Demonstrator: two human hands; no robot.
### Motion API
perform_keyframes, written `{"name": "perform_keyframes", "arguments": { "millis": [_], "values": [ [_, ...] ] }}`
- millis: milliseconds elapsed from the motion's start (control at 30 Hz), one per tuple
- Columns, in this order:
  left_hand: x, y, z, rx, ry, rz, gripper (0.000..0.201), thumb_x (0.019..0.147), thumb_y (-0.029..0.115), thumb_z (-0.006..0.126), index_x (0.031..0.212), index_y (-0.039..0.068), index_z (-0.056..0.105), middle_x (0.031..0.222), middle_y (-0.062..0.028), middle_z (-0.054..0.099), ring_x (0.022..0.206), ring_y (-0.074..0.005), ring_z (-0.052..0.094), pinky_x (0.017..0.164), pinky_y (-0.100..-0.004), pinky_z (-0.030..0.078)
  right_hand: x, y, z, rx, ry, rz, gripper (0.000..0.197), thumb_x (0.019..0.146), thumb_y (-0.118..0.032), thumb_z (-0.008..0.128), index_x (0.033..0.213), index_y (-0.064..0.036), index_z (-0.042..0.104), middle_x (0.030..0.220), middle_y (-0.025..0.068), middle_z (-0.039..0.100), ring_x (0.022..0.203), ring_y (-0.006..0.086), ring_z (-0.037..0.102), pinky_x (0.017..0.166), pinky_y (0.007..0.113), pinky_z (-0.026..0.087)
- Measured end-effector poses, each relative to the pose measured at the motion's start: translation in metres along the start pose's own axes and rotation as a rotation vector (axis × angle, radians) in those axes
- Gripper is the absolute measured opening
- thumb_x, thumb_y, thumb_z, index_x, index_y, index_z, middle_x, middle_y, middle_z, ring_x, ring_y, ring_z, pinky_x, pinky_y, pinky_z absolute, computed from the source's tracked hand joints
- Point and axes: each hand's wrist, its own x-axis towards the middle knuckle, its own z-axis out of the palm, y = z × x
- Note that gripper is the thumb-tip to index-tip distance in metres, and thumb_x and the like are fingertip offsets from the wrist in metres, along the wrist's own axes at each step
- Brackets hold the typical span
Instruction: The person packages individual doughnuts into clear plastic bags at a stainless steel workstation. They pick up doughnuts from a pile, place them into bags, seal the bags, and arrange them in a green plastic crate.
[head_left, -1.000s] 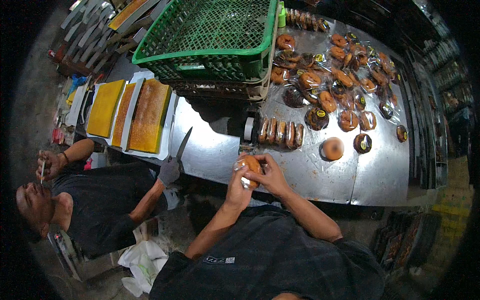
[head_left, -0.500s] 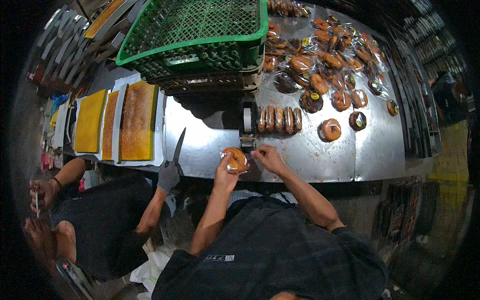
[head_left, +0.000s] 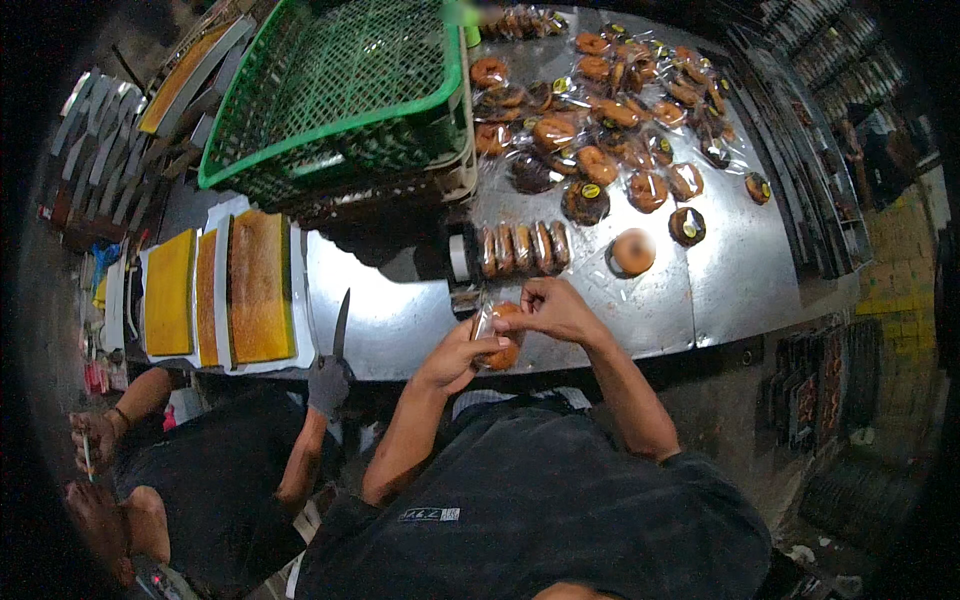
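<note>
My left hand (head_left: 452, 360) is closed around a doughnut in a clear plastic wrapper (head_left: 503, 356), at the front edge of the metal table. The doughnut is tilted, partly covered by my fingers. My right hand (head_left: 562, 314) meets it from the other side, its thumb and finger pinched together against the wrapper's upper part; anything between those fingertips is too small to make out. Just beyond my hands stands a small dark dispenser with a white roll (head_left: 458, 258). A row of wrapped doughnuts (head_left: 524, 249) stands on edge to its right.
Many wrapped doughnuts (head_left: 595, 165), several with round yellow labels, spread over the metal table (head_left: 720, 300). Stacked crates topped by a green one (head_left: 330, 150) stand behind. At left are sheet cakes (head_left: 258, 290) and a co-worker's gloved hand (head_left: 328, 385) holding a long knife (head_left: 342, 325).
My right hand has moved from beside the dispenser onto the doughnut's wrapper. The doughnut has turned from facing up to tilted. The whole view has shifted a little.
</note>
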Motion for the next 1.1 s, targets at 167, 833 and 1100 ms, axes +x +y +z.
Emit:
{"name": "perform_keyframes", "arguments": {
  "millis": [167,833,1100],
  "values": [
    [0.025,0.001,0.017,-0.302,-0.038,-0.114,0.050,0.107,0.038,0.035,0.135,-0.001,0.049,0.130,-0.0161,0.059,0.115,-0.0282,0.062,0.097,-0.0430,0.053,-0.033,0.034,-0.005,0.080,0.206,-0.554,0.062,0.074,-0.042,0.085,0.115,-0.0023,0.060,0.103,0.0136,0.060,0.104,0.0296,0.057,0.086,0.039,0.048],
    [0.382,0.011,0.050,1.680,0.026,0.726,0.023,0.087,0.028,0.065,0.096,0.009,0.075,0.110,-0.0106,0.070,0.109,-0.0304,0.062,0.088,-0.0426,0.051,0.025,0.166,-0.001,-0.175,0.652,-0.218,0.078,0.085,-0.035,0.075,0.139,0.0070,0.037,0.132,0.0302,0.047,0.123,0.0479,0.047,0.107,0.051,0.038],
    [0.182,0.077,0.153,0.818,0.284,0.689,0.023,0.097,0.019,0.062,0.107,0.002,0.073,0.094,-0.0111,0.074,0.086,-0.0180,0.070,0.077,-0.0314,0.054,-0.004,0.097,-0.059,0.001,1.161,-0.264,0.097,0.076,-0.033,0.084,0.145,0.0080,0.030,0.141,0.0290,0.044,0.133,0.0452,0.040,0.112,0.048,0.031]
  ]
}}
